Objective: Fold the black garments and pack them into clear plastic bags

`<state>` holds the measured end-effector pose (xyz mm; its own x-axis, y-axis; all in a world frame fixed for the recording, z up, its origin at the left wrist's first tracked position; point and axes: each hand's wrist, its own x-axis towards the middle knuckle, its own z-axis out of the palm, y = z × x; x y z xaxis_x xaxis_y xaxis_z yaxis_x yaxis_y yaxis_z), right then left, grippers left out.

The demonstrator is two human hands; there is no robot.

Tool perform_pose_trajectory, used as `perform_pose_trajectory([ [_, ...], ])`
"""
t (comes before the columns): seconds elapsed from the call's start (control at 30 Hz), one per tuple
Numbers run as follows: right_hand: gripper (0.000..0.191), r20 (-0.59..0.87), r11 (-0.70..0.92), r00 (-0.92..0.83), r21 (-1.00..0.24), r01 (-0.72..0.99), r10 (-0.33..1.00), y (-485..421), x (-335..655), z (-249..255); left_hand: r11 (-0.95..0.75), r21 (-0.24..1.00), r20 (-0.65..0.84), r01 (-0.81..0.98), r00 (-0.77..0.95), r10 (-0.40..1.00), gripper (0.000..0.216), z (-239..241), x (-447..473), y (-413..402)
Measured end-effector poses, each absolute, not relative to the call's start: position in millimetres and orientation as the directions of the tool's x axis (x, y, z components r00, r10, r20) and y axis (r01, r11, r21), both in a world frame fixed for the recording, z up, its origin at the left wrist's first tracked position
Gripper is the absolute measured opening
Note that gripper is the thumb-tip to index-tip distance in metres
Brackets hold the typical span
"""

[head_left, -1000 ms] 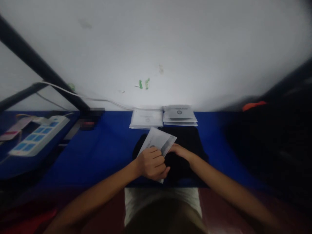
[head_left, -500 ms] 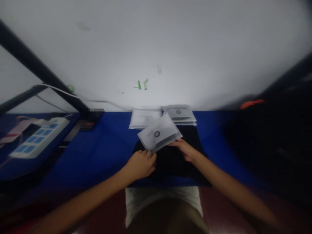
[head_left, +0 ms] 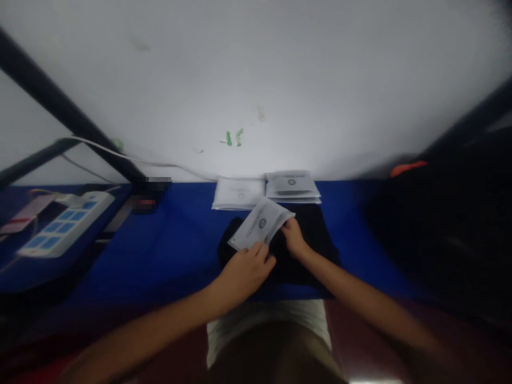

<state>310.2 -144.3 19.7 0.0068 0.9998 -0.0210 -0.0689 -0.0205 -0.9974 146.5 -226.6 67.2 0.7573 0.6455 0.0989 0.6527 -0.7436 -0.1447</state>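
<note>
A frosted plastic bag (head_left: 256, 224) with a dark round logo and lettering hangs tilted over the black cloth (head_left: 312, 245). My right hand (head_left: 294, 238) grips its right end, with the fingers partly behind it. At the bag's lower edge, my left hand (head_left: 246, 271) is closed with curled fingers on the plastic. What lies inside the bag cannot be made out. Behind it rest two piles of similar bags, a left pile (head_left: 236, 192) and a right pile (head_left: 294, 185) whose top bag shows a logo.
A blue table surface (head_left: 176, 240) runs up to a white wall (head_left: 320, 96). On the left lies a power strip (head_left: 68, 224), with a white cable (head_left: 152, 161) along the wall. A large dark mass (head_left: 448, 229) with an orange piece (head_left: 408, 168) fills the right side.
The bag has turned and dropped slightly, and its lettering now shows. My left hand has shifted right and up along its lower edge. My right hand has moved slightly left around the bag's end.
</note>
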Motion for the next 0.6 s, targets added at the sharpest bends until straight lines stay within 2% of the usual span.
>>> perform_pose_trajectory([
  [0.07,0.024,-0.009,-0.009,-0.007,-1.000,-0.015,1.000,-140,311,14,-0.741,-0.128,0.117,0.660,0.752,0.649,0.011,67,152,-229],
  [0.23,0.022,-0.042,-0.047,-0.086,-0.997,-0.053,0.995,-144,310,17,-0.742,-0.109,0.175,0.661,0.748,0.640,0.014,64,153,-227],
  [0.3,0.029,-0.184,-0.205,-0.164,-0.971,-0.122,0.969,-151,315,23,-0.740,-0.119,0.217,0.662,0.744,0.631,0.019,62,149,-224],
  [0.37,0.042,-0.347,-0.406,-0.300,-0.899,-0.163,0.888,-158,323,31,-0.755,-0.125,0.275,0.644,0.753,0.598,0.025,61,144,-223],
  [0.43,0.056,-0.400,-0.495,-0.405,-0.854,-0.161,0.822,-163,332,37,-0.790,-0.125,0.357,0.600,0.770,0.529,0.027,60,140,-223],
  [0.5,0.060,-0.378,-0.481,-0.417,-0.859,-0.175,0.827,-167,336,40,-0.826,-0.123,0.448,0.550,0.774,0.448,0.025,60,139,-225],
  [0.6,0.046,-0.321,-0.400,-0.313,-0.885,-0.236,0.894,-171,325,40,-0.870,-0.107,0.535,0.482,0.765,0.358,0.017,58,143,-228],
])
